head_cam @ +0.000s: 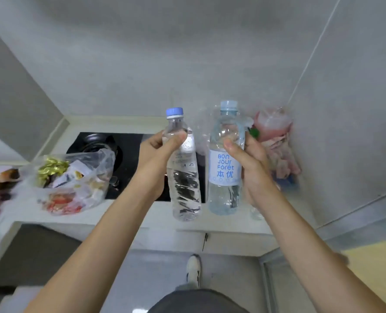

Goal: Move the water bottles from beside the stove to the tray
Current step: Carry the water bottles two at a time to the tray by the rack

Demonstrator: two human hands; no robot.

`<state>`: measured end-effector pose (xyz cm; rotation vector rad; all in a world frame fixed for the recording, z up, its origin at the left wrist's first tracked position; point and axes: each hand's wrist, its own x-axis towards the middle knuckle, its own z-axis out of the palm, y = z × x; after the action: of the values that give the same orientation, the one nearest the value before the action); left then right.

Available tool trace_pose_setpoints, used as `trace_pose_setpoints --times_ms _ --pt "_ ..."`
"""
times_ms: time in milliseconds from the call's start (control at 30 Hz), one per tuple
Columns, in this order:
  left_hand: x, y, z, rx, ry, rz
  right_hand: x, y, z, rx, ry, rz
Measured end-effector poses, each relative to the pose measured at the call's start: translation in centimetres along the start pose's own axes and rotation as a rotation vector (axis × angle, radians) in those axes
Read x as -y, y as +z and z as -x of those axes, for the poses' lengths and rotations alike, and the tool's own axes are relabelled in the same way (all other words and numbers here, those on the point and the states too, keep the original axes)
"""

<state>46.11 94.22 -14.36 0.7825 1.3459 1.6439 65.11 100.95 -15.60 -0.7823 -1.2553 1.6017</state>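
Left hand (156,152) gripping clear bottle (184,177), right hand (248,163) gripping labelled bottle (224,168). Both bottles being held upright in air above worktop (142,213), near stove (128,154). Pickup looking done; tray not showing, carry and set-down remaining.

Single view, head-mounted, wide-angle. Looks forward and steeply down from above the person's own forearms onto a white counter (232,224) with a black stove (131,154) set against a grey wall (187,53). Hands close to lens; floor (160,274) at bottom edge. No second view.
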Motion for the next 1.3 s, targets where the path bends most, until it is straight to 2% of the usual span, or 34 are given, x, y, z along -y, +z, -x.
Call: trace_pose_setpoints --times_ms 200,400,600,833,1133,1300 --pt "-0.3 -8.8 10.9 -0.204 0.018 -0.029 -3.3 7.6 7.0 0.201 0.106 -0.007" --pt "-2.2 -19.7 20.5 -0.429 0.088 0.02 -5.5 18.6 13.0 0.452 0.18 0.007" --pt "-4.9 -33.7 30.8 -0.691 0.168 0.086 -9.4 34.5 19.7 0.709 0.22 0.022" --pt "-9.1 -52.3 45.8 -1.018 0.257 0.005 -15.1 55.9 30.8 0.943 0.299 -0.056" --pt "-12.2 -64.7 64.2 -1.421 0.365 0.064 -18.7 75.5 47.3 1.385 0.382 -0.1" --pt "-12.8 -71.0 72.8 -1.642 0.408 0.084 -21.6 85.3 56.3 1.568 0.442 -0.11"
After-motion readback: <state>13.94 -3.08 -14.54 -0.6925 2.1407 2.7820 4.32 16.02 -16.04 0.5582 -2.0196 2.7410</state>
